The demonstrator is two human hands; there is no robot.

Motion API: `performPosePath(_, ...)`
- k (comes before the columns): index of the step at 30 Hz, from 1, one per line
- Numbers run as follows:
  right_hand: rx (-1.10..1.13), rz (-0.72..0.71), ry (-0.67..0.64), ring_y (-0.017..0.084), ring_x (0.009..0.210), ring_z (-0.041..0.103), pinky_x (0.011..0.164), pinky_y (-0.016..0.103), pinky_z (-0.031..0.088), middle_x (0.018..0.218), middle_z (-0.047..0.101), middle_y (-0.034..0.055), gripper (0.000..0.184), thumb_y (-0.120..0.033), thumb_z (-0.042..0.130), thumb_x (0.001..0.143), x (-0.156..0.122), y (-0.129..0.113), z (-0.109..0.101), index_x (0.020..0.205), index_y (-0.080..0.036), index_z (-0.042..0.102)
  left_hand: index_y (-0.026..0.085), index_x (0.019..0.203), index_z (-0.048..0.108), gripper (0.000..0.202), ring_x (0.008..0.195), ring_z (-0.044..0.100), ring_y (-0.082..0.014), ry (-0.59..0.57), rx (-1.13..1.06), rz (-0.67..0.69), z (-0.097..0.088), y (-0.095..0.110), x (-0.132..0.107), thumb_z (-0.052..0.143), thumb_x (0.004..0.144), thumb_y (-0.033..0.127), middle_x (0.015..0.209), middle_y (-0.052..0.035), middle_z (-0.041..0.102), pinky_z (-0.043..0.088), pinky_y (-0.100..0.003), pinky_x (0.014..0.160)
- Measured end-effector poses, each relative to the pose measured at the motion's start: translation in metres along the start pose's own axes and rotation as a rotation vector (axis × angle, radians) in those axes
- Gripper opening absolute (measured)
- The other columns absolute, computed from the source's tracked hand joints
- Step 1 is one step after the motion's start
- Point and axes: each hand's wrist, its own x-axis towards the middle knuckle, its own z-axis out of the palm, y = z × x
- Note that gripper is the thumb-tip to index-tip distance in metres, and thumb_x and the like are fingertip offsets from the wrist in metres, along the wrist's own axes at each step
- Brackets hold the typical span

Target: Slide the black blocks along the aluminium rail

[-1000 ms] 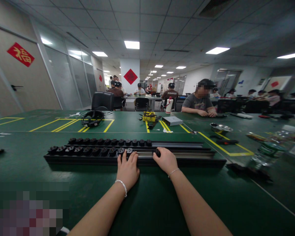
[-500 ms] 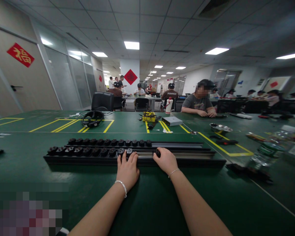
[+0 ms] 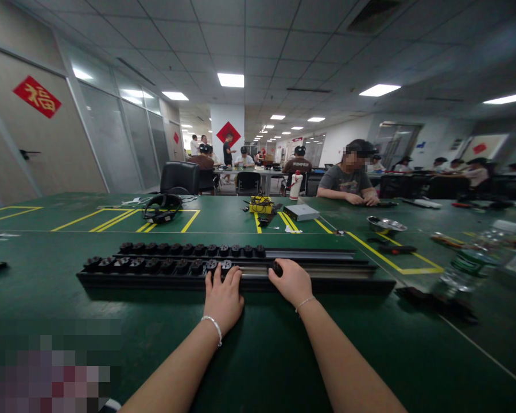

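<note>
Beyond the black rail, someone has moved right. Your right grip holds a black piece; your left grip spreads on the rail.

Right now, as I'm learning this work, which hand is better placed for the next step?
The right hand, likely: it holds a small black piece at the bare part of the front rail; the left hand is by the lined-up pieces.

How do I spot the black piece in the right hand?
On the green tabletop, find the nearer long black rail. There, the right hand grips a small rounded black piece, set apart by a gap from the row of small black pieces at left.
</note>
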Motion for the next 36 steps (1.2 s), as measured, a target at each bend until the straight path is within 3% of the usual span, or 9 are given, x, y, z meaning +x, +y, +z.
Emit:
performPosePath(19,0.003,0.02,-0.013,0.017,0.095,0.055,0.079,0.026,0.039,0.1,0.064,0.0055,0.032,-0.038,0.044,0.078,-0.0001,0.0008,0.0012,0.098,-0.02,0.061,0.025,0.123,0.044,0.051,0.13,0.02,-0.0311,-0.064,0.012,-0.019,-0.0064,0.0017,0.0004,0.047,0.072,0.022,0.136,-0.0025,0.041,0.012,-0.052,0.105)
performPosePath(36,0.012,0.008,-0.031,0.017,0.094,0.055,0.079,0.025,0.038,0.097,0.064,0.0063,0.028,-0.036,0.044,0.078,0.0005,0.0015,-0.0018,0.094,-0.019,0.061,0.025,0.122,0.045,0.051,0.13,0.021,-0.0315,-0.036,0.008,-0.019,-0.0041,0.0014,0.0003,0.047,0.07,0.02,0.135,-0.0013,0.041,0.012,-0.053,0.105)
